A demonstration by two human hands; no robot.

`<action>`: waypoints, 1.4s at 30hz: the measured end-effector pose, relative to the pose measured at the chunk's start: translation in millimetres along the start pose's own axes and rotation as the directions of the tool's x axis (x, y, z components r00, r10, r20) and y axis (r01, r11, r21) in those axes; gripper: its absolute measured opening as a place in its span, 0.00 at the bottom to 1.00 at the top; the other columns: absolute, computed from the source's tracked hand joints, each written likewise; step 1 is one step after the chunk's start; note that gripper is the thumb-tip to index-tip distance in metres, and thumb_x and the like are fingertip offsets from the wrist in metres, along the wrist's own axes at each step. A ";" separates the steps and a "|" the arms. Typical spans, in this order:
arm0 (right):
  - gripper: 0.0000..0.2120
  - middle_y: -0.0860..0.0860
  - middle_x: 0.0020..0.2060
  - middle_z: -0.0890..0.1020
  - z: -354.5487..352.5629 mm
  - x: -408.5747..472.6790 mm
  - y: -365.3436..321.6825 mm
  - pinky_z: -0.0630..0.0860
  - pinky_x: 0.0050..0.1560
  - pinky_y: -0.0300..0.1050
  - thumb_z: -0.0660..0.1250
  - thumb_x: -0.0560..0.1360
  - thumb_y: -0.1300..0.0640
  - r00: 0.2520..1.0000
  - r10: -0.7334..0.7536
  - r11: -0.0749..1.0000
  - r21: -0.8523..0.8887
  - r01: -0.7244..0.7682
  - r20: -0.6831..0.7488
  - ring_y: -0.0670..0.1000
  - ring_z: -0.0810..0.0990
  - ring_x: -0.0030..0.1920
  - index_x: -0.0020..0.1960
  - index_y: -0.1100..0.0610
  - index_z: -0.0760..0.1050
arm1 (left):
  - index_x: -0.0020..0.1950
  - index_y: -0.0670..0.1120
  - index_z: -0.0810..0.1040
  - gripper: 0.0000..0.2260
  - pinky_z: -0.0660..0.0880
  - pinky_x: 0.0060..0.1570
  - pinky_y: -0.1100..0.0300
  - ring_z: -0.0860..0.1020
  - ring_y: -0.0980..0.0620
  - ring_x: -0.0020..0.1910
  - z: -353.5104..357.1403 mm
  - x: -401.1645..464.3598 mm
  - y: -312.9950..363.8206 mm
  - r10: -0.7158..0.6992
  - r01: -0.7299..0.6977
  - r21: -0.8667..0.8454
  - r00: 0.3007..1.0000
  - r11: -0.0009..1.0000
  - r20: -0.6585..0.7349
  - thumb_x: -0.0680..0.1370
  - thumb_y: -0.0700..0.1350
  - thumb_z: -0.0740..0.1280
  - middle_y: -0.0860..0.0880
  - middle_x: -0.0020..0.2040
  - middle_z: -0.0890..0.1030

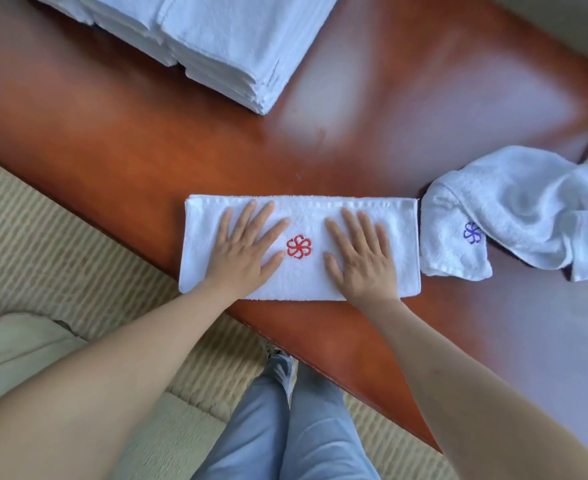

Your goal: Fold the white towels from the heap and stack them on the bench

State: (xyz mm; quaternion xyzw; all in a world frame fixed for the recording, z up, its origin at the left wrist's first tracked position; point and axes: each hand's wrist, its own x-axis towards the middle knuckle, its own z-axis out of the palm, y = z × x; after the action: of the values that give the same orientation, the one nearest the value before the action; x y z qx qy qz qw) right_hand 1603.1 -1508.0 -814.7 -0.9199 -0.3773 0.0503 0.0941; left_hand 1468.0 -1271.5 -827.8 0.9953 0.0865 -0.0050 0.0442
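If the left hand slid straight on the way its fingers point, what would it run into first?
Probably nothing soon: past the far edge of the folded towel, the left hand crosses bare bench, passing right of the stacked towels.

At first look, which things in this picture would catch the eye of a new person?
Two flat hands, the left hand and the right hand, press a folded white towel with a red flower emblem near the front edge of the reddish wooden bench. A stack of folded towels sits far left; a crumpled heap lies right.
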 end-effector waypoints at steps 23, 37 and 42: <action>0.17 0.50 0.59 0.75 -98.6 -28.9 42.9 0.72 0.41 0.45 0.64 0.75 0.56 0.531 0.669 0.455 0.278 -0.846 0.520 0.54 0.79 0.49 0.63 0.54 0.74 | 0.79 0.50 0.60 0.24 0.46 0.79 0.42 0.51 0.44 0.81 -80.5 77.4 81.9 -0.039 0.081 -0.061 0.864 0.995 0.503 0.84 0.54 0.56 0.47 0.82 0.53; 0.18 0.55 0.52 0.81 -92.0 -22.8 67.8 0.80 0.57 0.48 0.71 0.76 0.59 0.094 0.436 -0.466 0.314 -0.827 0.895 0.51 0.81 0.45 0.64 0.60 0.74 | 0.75 0.48 0.64 0.26 0.63 0.69 0.50 0.70 0.43 0.67 -72.6 213.6 192.7 0.061 -0.013 -0.087 0.817 0.996 0.574 0.77 0.39 0.63 0.44 0.68 0.71; 0.15 0.54 0.51 0.82 -93.1 -25.5 77.4 0.79 0.49 0.45 0.73 0.75 0.60 0.148 0.399 -0.313 0.287 -0.905 0.905 0.50 0.81 0.44 0.61 0.59 0.77 | 0.56 0.47 0.77 0.08 0.71 0.50 0.51 0.73 0.43 0.59 -83.4 236.2 190.5 0.117 -0.038 -0.133 0.740 0.990 0.663 0.80 0.42 0.61 0.45 0.57 0.73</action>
State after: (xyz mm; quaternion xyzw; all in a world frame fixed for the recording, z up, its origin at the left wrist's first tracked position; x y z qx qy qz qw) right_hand 1653.3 -1592.5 -739.5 -0.6604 0.3619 0.5038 0.4233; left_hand 1733.7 -1410.4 -732.2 0.9260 0.0235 -0.3546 0.1275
